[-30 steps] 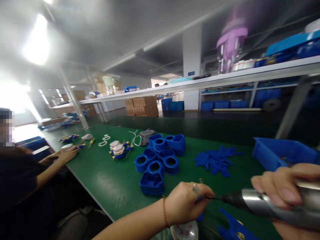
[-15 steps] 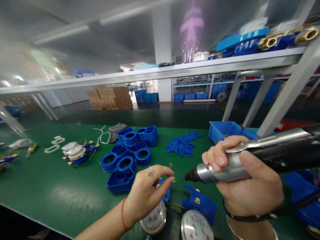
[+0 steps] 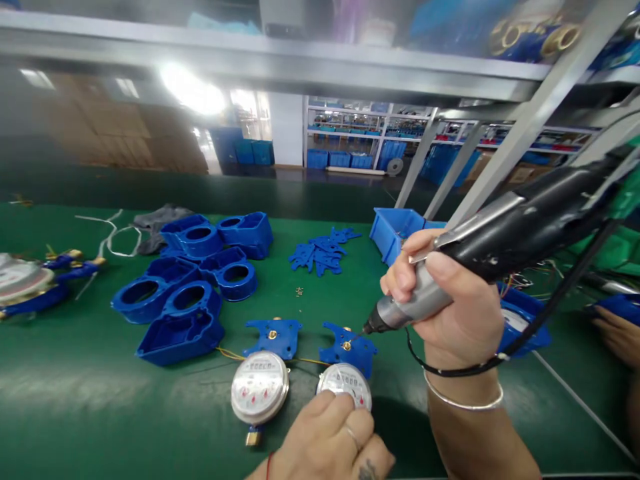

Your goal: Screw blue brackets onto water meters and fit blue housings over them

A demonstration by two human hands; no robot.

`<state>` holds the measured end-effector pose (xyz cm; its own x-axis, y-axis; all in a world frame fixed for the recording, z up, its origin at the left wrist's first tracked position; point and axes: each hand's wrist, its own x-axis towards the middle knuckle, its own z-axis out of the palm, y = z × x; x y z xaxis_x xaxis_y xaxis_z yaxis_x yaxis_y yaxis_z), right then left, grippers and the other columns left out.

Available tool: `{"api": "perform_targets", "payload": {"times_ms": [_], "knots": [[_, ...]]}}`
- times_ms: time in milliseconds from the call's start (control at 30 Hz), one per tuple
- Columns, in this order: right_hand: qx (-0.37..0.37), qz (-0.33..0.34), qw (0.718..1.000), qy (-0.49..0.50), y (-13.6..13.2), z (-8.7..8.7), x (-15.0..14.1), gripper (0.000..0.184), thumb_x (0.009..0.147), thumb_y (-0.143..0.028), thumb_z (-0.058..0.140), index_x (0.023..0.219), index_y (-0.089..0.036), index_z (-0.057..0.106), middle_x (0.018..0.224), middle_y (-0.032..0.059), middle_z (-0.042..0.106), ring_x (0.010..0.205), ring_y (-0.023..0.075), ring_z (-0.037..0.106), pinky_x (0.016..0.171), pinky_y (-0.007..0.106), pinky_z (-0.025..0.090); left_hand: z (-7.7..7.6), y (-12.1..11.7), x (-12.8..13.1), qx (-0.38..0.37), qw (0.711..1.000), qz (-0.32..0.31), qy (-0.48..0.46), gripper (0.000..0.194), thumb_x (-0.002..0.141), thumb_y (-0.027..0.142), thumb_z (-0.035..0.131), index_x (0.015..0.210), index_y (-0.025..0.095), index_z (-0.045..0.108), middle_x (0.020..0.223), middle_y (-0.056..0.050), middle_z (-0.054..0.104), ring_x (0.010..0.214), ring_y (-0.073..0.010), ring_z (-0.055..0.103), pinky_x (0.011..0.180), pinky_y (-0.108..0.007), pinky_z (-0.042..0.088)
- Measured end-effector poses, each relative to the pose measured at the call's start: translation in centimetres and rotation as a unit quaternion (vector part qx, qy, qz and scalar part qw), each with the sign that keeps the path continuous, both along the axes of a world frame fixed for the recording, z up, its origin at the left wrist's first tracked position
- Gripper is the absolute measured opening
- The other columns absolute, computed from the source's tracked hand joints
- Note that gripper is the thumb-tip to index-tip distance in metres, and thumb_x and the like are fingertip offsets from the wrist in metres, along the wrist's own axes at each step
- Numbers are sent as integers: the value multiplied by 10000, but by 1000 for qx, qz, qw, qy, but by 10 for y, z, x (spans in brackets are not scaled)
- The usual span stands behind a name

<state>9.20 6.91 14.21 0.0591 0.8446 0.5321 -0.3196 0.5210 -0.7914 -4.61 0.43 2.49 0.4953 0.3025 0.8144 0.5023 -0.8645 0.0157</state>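
Note:
My right hand (image 3: 445, 300) is wrapped round an electric screwdriver (image 3: 500, 247), whose tip rests on a brass screw in the right blue bracket (image 3: 349, 347). Just below that bracket lies a round white meter dial (image 3: 345, 383). My left hand (image 3: 330, 443) lies on this dial from the near side, fingers curled over its edge. A second blue bracket (image 3: 273, 335) and a second meter dial (image 3: 259, 387) sit just to the left, untouched.
Several blue plastic housings (image 3: 190, 280) are piled at the left middle of the green table (image 3: 75, 387). Flat blue parts (image 3: 320, 250) and a blue bin (image 3: 395, 230) lie further back. A finished meter (image 3: 25, 287) is at far left. Another person's hand (image 3: 617, 333) shows at the right edge.
The view has swung right and down. My left hand dropped from the screwdriver tip onto the right dial. The screwdriver tip came down onto the right bracket's screw.

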Motion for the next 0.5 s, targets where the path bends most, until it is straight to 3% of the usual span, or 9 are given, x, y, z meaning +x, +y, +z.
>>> {"api": "perform_targets", "payload": {"times_ms": [133, 233, 333, 500], "knots": [[4, 16, 999, -40, 4, -12, 4, 150, 814, -302, 625, 879, -172, 590, 584, -20, 536, 489, 110, 486, 495, 247, 400, -12, 14, 15, -29, 999, -23, 8, 208, 800, 89, 530, 606, 164, 516, 565, 0, 505, 525, -141, 431, 514, -294, 295], [2, 20, 998, -59, 7, -18, 7, 151, 837, -306, 611, 911, -178, 583, 608, -23, 538, 506, 110, 495, 514, 251, 403, -21, 14, 28, -16, 998, 28, -45, 262, 754, -11, 540, 551, 151, 499, 510, 5, 471, 507, -133, 406, 515, -305, 255], [2, 10, 998, -65, 10, -22, 10, 152, 840, -308, 616, 913, -178, 585, 614, -25, 540, 508, 109, 495, 521, 254, 403, -23, 10, 40, -14, 995, 73, -62, 285, 739, -33, 538, 530, 155, 496, 496, 5, 468, 497, -137, 399, 518, -321, 233], [-4, 24, 999, -47, 13, -26, 12, 145, 838, -305, 628, 902, -184, 581, 604, -28, 540, 505, 108, 494, 513, 246, 407, -21, 9, 44, -6, 995, 86, -49, 266, 747, -20, 546, 545, 151, 518, 509, 2, 484, 502, -141, 415, 520, -320, 251]]}}
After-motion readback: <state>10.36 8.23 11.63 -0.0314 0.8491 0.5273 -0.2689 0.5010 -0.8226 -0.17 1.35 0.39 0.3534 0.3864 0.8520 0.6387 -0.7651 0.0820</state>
